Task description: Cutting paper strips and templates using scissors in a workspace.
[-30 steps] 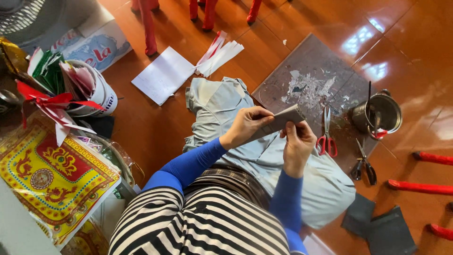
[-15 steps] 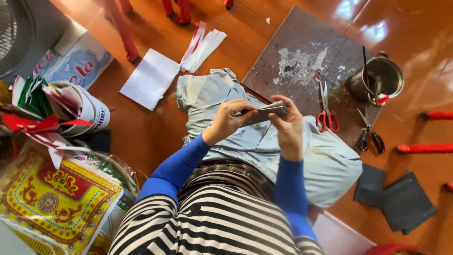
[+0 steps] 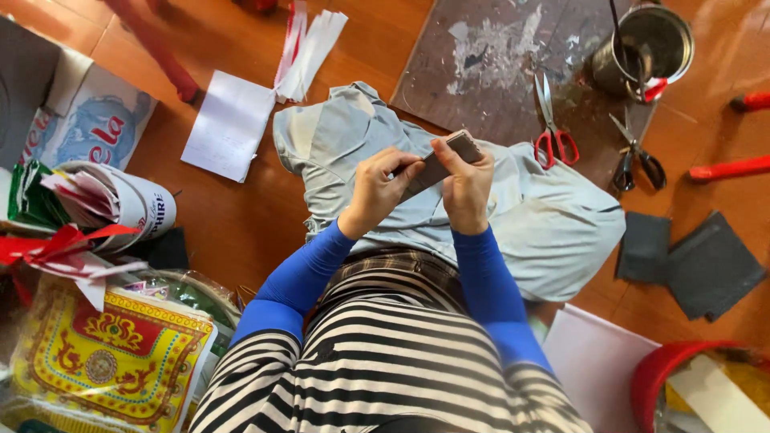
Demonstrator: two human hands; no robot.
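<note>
Together, the left hand [image 3: 377, 188] and right hand [image 3: 468, 186] are pinching a small grey card [image 3: 446, 157] closed-fingered; keeping both thumbs pressing evenly along its edge seems wise.

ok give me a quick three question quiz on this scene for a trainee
1. True or false: both hands grip the small grey card.
2. Which scissors lie nearer the metal can? A) red-handled scissors B) black-handled scissors C) cannot tell
3. What does the white paper sheet lie on?

Key
1. True: left hand and right hand both pinch it over the lap.
2. C: both lie about equally close below it.
3. The orange wooden floor.
</note>
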